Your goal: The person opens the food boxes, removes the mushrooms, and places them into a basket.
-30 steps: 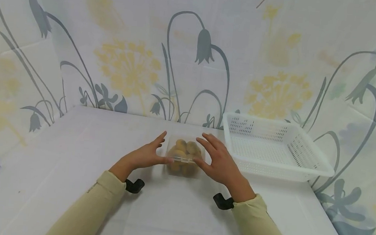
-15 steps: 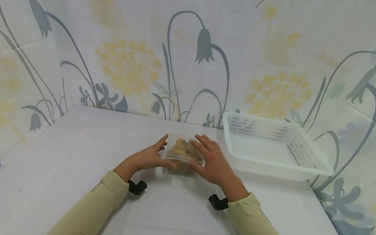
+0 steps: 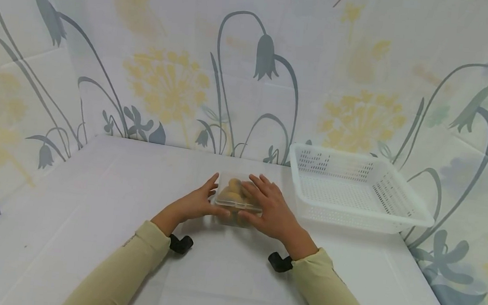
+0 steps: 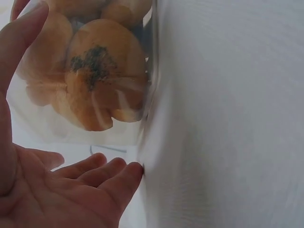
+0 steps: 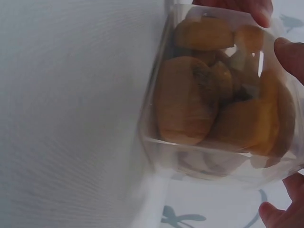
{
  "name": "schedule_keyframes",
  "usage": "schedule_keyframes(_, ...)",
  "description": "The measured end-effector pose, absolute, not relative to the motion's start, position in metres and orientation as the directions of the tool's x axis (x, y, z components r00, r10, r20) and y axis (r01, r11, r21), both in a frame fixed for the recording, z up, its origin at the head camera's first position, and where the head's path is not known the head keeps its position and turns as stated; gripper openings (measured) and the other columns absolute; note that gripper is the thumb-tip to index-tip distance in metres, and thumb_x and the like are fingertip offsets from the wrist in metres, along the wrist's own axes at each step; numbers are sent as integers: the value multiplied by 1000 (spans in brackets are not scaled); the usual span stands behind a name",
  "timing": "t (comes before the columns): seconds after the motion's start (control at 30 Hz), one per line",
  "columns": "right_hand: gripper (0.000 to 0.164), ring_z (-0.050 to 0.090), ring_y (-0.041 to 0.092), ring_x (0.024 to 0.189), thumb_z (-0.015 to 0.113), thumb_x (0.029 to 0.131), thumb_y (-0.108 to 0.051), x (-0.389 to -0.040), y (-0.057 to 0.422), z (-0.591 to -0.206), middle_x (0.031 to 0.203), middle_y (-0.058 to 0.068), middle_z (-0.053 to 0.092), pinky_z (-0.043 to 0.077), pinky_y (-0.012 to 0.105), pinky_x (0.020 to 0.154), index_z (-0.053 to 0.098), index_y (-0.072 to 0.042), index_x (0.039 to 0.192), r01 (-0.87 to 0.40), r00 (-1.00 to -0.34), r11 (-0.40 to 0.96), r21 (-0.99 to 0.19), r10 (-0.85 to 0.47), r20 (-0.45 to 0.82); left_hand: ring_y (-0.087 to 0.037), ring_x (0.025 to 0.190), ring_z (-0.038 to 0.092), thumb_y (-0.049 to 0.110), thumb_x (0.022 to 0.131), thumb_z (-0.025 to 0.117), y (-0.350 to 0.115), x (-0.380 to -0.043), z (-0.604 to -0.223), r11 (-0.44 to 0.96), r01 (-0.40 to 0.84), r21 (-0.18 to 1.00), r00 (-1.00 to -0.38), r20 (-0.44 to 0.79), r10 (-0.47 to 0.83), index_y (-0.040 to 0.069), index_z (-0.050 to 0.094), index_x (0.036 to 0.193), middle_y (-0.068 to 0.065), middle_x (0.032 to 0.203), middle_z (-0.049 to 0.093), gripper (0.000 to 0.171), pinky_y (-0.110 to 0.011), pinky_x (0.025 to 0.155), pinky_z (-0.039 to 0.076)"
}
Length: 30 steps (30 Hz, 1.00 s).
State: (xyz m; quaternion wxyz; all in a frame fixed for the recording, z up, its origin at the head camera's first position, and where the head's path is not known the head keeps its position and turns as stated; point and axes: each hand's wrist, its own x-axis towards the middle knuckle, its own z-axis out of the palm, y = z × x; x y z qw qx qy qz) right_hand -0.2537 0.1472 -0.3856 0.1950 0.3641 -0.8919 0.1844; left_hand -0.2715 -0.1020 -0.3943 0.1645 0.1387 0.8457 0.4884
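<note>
At the left of the table (image 3: 105,193), a broad white stretch running up to the foot of a flower-printed backdrop (image 3: 106,29), with ample room for sideways movement. Inward from there, the left hand (image 3: 191,205), released, with fingers loosely extended beside a clear plastic box (image 3: 238,204) and thumb across its near left corner. Impossible to tell whether touching or only just apart.

In the middle, on the table, the lidded box itself, filled with browned bread rolls (image 4: 107,66), at least one flecked dark green. Directly between the hands: rightward of one, leftward of the other. Roughly square from above, so with no clear long axis; near edge running crosswise. On balance, right hand (image 3: 274,212) the nearer, reaching farther over the lid.

That right hand likewise unclenched, with spread fingers above the lid's right part and thumb along the near face; contact uncertain here too.

Farther right, close beyond the right hand, a white perforated plastic basket (image 3: 353,220), narrowing the room on that side, with rim reaching past the line of the table's right edge. Behind the box, only a short strip before the backdrop; in front, a long open run.
</note>
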Motion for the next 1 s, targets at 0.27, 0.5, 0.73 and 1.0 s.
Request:
schedule_keyframes(0.27,67,30,40,143,72,85,-38,-255,146,-390,153,12,40,28,60,113,47,-18,144,-722,-658,665,-192,-573,489,-32,149,20,46,70,84,-97,-274,-399,418,60,906,-909,-124,398,29,-7,156,-13,163,11,126,-50,118,26)
schedule_keyframes(0.5,62,31,40,143,71,86,-36,-255,145,-390,151,12,42,27,57,115,50,-19,142,-724,-655,656,-212,-560,507,-29,148,22,43,71,85,-95,-276,-398,389,83,918,-910,-89,405,24,-8,156,-12,163,12,127,-46,117,28)
schedule_keyframes(0.73,60,35,40,140,72,85,-34,-255,144,-392,148,12,47,31,62,110,52,-19,140,-742,-624,644,-183,-566,539,-30,148,24,42,70,86,-93,-276,-400,380,88,921,-916,-75,395,21,-4,157,-14,161,18,127,-47,117,30)
schedule_keyframes(1.0,57,37,39,140,73,85,-35,-254,143,-394,146,9,50,28,65,110,55,-21,137,-774,-589,610,-169,-596,546,-31,146,27,38,69,87,-93,-275,-402,365,74,928,-909,-87,408,20,-1,157,-13,159,25,126,-49,115,31)
